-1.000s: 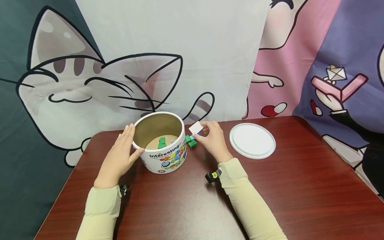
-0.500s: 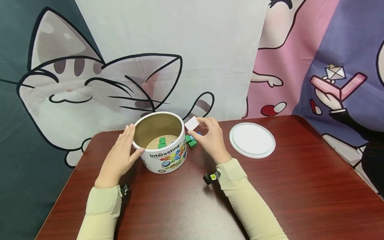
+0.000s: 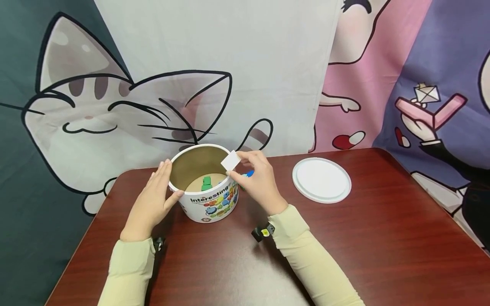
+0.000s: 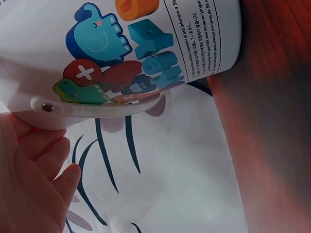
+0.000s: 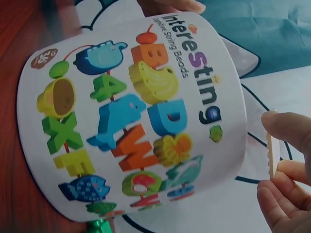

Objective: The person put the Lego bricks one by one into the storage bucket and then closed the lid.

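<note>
A white printed bucket (image 3: 206,208) stands without its lid on the table, green pieces (image 3: 206,182) lying on its floor. My left hand (image 3: 149,199) rests against the bucket's left side, fingers fairly straight, thumb near the front rim. In the left wrist view, fingers (image 4: 48,150) touch the bucket close to its handle mount. Between thumb and fingers, my right hand (image 3: 260,182) pinches a thin white square tile (image 3: 231,160) over the bucket's right rim. Seen edge-on in the right wrist view, the tile (image 5: 271,153) has a notched edge.
A round white lid (image 3: 321,179) lies on the brown table (image 3: 344,246) to the right. Blue piece (image 3: 249,173) and green piece (image 5: 99,226) sit beside the bucket, partly hidden. A cartoon-printed cloth (image 3: 283,63) hangs behind the table.
My right hand has carried the white tile leftward, from above the loose pieces beside the bucket to its right rim. My left hand stays in place on the bucket.
</note>
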A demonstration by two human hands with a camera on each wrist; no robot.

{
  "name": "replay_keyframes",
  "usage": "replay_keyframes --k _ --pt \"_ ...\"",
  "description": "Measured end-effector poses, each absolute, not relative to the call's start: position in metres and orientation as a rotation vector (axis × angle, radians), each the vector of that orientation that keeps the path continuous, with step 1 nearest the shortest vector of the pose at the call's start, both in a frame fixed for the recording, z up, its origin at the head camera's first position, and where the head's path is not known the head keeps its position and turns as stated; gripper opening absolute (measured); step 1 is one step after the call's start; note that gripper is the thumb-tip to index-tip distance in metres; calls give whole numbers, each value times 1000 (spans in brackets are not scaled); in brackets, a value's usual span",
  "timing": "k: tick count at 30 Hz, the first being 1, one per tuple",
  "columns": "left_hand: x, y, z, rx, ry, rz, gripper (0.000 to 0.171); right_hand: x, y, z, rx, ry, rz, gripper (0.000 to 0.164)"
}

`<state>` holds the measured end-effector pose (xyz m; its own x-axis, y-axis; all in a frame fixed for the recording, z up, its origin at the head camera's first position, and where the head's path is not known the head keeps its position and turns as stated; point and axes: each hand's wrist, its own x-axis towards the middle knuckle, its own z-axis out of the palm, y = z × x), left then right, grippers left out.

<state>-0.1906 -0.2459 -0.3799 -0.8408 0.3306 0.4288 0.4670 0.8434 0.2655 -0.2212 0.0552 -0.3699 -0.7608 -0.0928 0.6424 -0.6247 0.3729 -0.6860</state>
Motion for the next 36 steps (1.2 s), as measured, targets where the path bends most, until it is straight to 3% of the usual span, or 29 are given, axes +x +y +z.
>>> replay_keyframes --k 26,36 --pt "-188 -247 -380 -585 -2656 -499 85 -258 3 -330 780 -2722 978 47" --pt "-189 -247 -380 -589 -2650 -510 88 -259 14 -338 751 -2515 1090 27"
